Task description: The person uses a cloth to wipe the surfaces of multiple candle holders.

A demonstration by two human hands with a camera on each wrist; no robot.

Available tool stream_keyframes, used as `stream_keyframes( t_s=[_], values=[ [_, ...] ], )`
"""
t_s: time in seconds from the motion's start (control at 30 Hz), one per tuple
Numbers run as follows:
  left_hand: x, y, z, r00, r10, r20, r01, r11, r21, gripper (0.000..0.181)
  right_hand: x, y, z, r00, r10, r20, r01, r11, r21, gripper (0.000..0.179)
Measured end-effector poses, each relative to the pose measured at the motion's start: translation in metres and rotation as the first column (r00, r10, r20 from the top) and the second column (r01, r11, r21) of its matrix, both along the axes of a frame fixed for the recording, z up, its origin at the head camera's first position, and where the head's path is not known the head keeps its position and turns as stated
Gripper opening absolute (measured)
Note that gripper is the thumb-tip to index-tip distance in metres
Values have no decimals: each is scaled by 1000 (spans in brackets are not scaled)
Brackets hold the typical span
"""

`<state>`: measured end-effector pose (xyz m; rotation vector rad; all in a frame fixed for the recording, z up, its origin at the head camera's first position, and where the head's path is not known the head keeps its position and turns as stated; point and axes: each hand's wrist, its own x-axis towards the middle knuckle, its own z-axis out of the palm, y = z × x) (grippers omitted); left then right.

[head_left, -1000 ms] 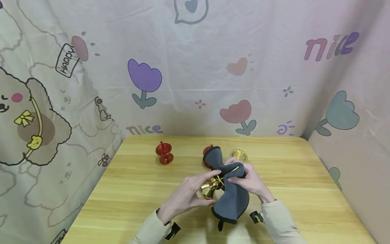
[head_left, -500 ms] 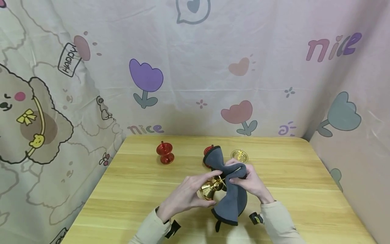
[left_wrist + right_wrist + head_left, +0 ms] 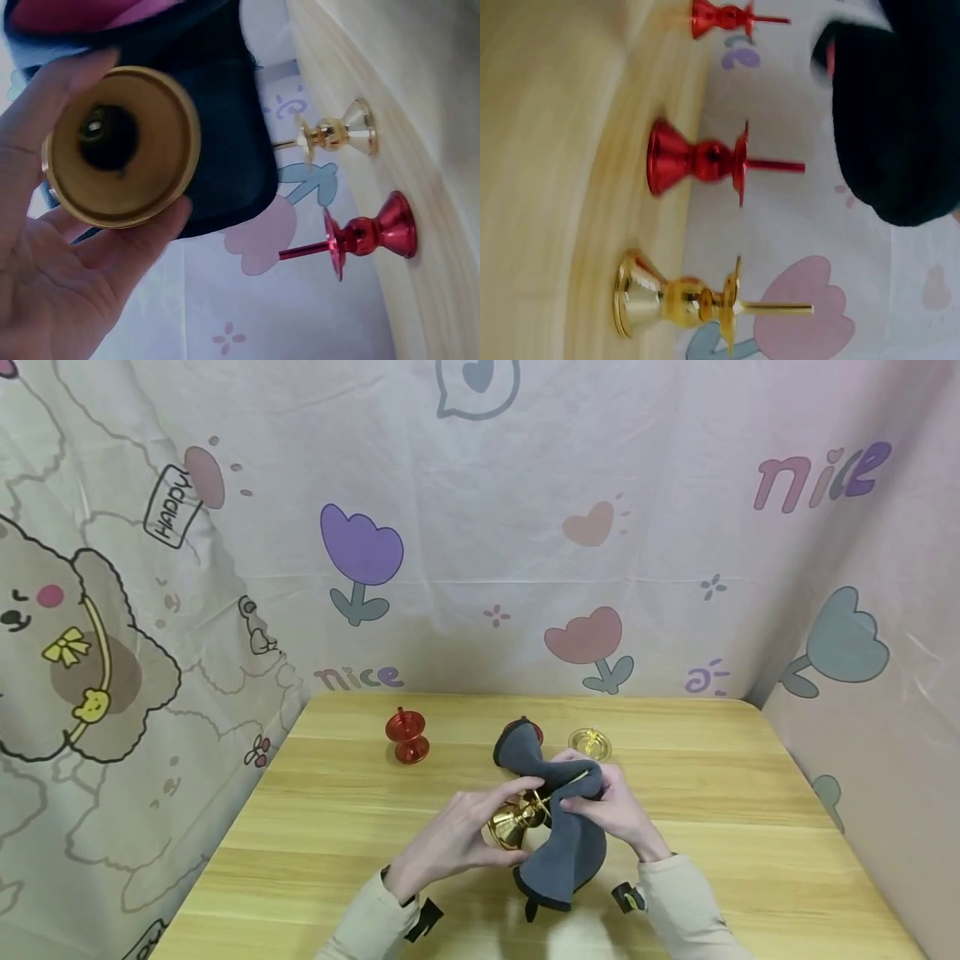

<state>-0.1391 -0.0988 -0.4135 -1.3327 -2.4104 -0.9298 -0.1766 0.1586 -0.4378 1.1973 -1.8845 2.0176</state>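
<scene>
Gold candlestick [image 3: 510,827] (glossy, round-based) is gripped by the left hand [image 3: 452,833] while the right hand [image 3: 617,810] pinches wavy grey cloth [image 3: 572,852].

From my head I look forward and down across the surface [image 3: 337,814]. My wrist views look low along it, tipped sideways, the left close behind my hand [image 3: 71,277]; both share the standing gold candlestick [image 3: 681,301] and a red candlestick [image 3: 705,160].
</scene>
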Motion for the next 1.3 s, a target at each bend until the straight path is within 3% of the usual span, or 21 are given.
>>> stream_keyframes(
  t_s=[0.1, 0.23, 0.33, 0.4, 0.47, 0.53, 0.63, 0.73, 0.83, 0.9, 0.97, 1.03, 1.13, 1.2, 1.27, 1.3],
  values=[
    [-1, -1, 0, 1000, 2, 9, -2, 1000, -7, 89, 0, -2, -1, 1000, 7, -6, -7, 1000, 22, 37],
    [-3, -2, -1, 1000, 12, 28, -11, 1000, -14, 90, 0, -4, -1, 998, -43, 54, 49, 994, -101, 31],
    [-4, -4, -3, 998, 19, 66, -19, 1000, -7, 91, 1, -6, -1, 986, -85, 142, 120, 960, -253, 33],
    [-4, -6, -4, 994, 16, 108, -18, 1000, 19, 93, 3, -8, -2, 975, -147, 167, 191, 936, -294, 35],
    [-5, -7, -5, 989, 13, 144, -21, 998, 54, 93, 6, -8, -5, 961, -239, 138, 268, 927, -261, 39],
    [-6, -7, -6, 985, -1, 175, -17, 995, 99, 94, 8, -8, -8, 948, -313, 51, 318, 930, -183, 41],
    [-8, -8, -8, 974, -33, 226, -6, 986, 168, 98, 9, -8, -11, 936, -331, -122, 315, 940, -132, 37],
    [-8, -8, -8, 949, -72, 307, -3, 971, 239, 99, 5, -10, -11, 918, -249, -307, 219, 967, -128, 31],
    [-7, -6, -6, 910, -84, 406, -39, 958, 285, 100, 0, -15, -8, 865, -191, -465, 143, 980, -135, 26],
    [-5, -4, -5, 879, -96, 466, -60, 950, 307, 100, -3, -18, -7, 828, -189, -527, 123, 980, -158, 27],
    [-3, -2, -5, 852, -135, 506, -55, 938, 343, 99, -4, -21, -5, 809, -219, -545, 136, 972, -189, 26],
    [-2, 0, -6, 822, -206, 532, -24, 919, 393, 97, -4, -23, -5, 812, -244, -531, 149, 965, -215, 23],
    [-2, 1, -9, 785, -316, 533, 42, 885, 463, 95, -3, -24, -4, 833, -271, -482, 174, 956, -236, 20],
    [-2, 2, -10, 764, -350, 542, 67, 879, 473, 94, -3, -24, -5, 846, -282, -452, 186, 951, -247, 18],
    [-2, 3, -10, 764, -323, 558, 55, 895, 443, 95, -3, -23, -6, 848, -300, -437, 201, 945, -258, 16],
    [-2, 4, -10, 775, -290, 561, 39, 909, 416, 96, -3, -23, -7, 843, -312, -437, 212, 941, -263, 15]
  ],
)
